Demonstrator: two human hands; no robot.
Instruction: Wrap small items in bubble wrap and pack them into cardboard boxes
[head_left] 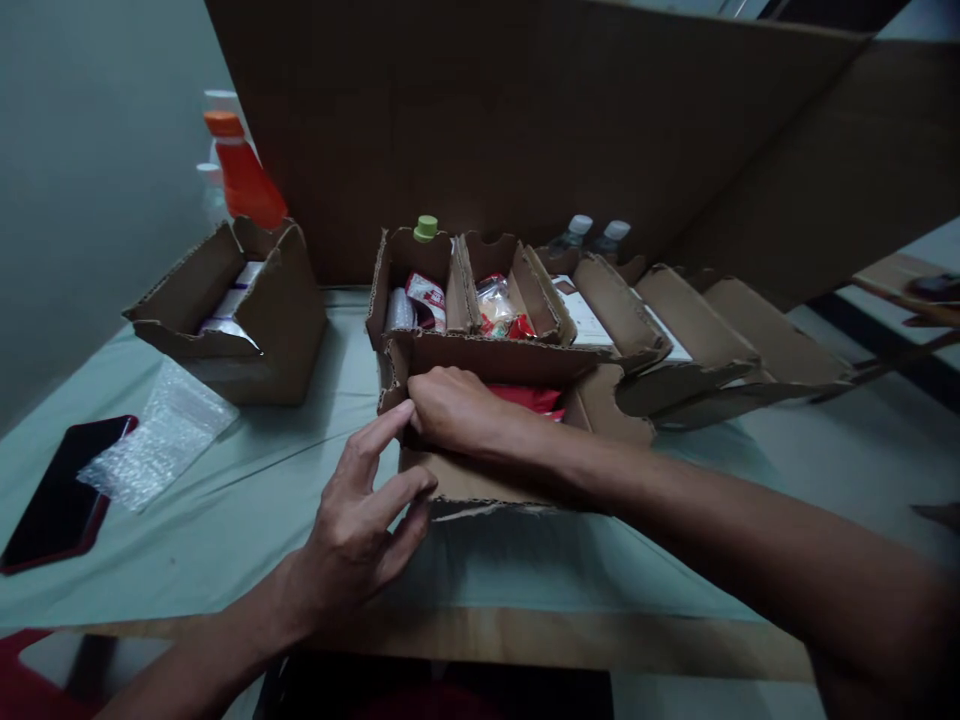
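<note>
An open brown cardboard box (480, 470) lies on the table, red packets (529, 397) inside.

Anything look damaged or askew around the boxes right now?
Yes. The front cardboard box under the right hand has a ragged, torn lower edge, near the left hand. The row of cardboard trays to its right leans over, tilted like fallen dominoes. Nothing looks spilled.

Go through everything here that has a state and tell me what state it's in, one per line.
Front box: open, red packet inside, both hands on it.
Left hand: fingers spread, touching the box's front wall.
Right hand: curled over the box's rim.
Left box: open, filled.
Orange bottle: capped, upright.
Phone: screen dark, lying flat.
Bubble wrap: flat on the table.
</note>
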